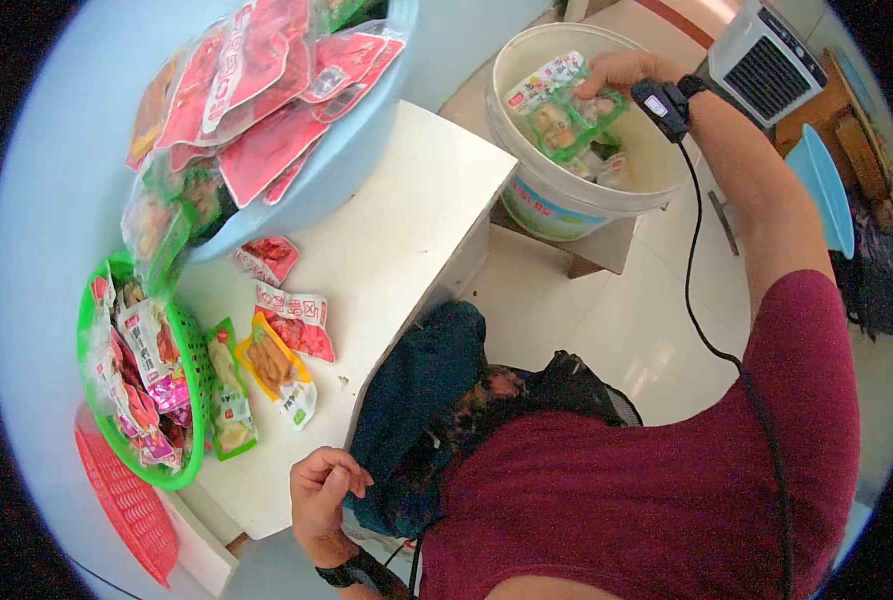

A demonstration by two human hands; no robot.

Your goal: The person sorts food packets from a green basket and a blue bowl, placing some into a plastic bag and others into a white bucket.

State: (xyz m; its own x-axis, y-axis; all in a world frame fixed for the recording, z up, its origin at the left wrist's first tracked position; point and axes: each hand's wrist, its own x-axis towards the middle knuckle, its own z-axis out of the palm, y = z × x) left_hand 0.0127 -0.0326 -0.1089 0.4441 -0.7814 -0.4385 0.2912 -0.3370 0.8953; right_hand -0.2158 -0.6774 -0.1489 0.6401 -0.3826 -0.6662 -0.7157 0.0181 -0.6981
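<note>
Pale tiled floor was seen around a white tabletop (417, 200). On its left side a blue basin (367, 150) heaped with red packets (257, 90), a green basket (177, 482) of mixed packets and a red basket (127, 500) were set. A few loose packets (287, 350) were left lying just beside the green basket. A white bucket (557, 205) was placed at the far right, off the tabletop, with some packets lying inside it. The work was therefore judged only partly done, since far more packets were left in the basin, the basket and on the tabletop. The right hand (622, 72) was stretched into the bucket, its fingers closed on a bunch of green packets (567, 125). The left hand (327, 490) was held half curled at the near edge of the tabletop, with nothing gripped, just beside a dark cloth (417, 400).
</note>
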